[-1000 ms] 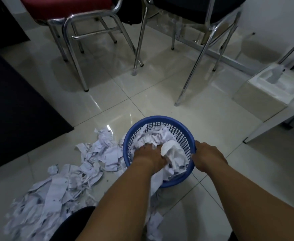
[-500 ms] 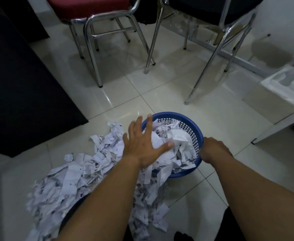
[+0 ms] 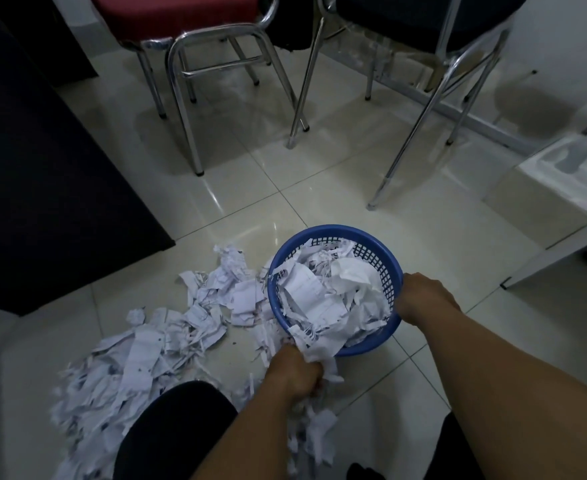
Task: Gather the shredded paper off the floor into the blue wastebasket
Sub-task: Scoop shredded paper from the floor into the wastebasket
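Crouching low over the pale tiled floor (image 3: 337,188), the person has both bare arms stretched down toward a round blue wastebasket (image 3: 387,271) with a lattice wall. The right hand (image 3: 423,297) has its grip closed around the basket's right rim, fingers curled over the edge. The left hand (image 3: 294,374) sits just in front of the basket's near side, its grip bunched tight into a fist on a clump of shredded paper (image 3: 316,348) whose strips trail up over the near rim and hang down below the knuckles. The basket is already heaped with white scraps (image 3: 333,292), some sheets crumpled, some cut into thin fringes, rising to about rim height. More shredded paper lies in a loose pile on the floor (image 3: 153,351) to the left of the basket, spreading from just beside its wall back toward the person's dark-clothed knee (image 3: 174,431). Beyond the basket stand two chrome-legged chairs, one with a red seat (image 3: 181,15) and one with a dark seat (image 3: 406,19). A large dark panel (image 3: 42,174) fills the left side, and a white surface's leg (image 3: 559,252) slants in at the right.
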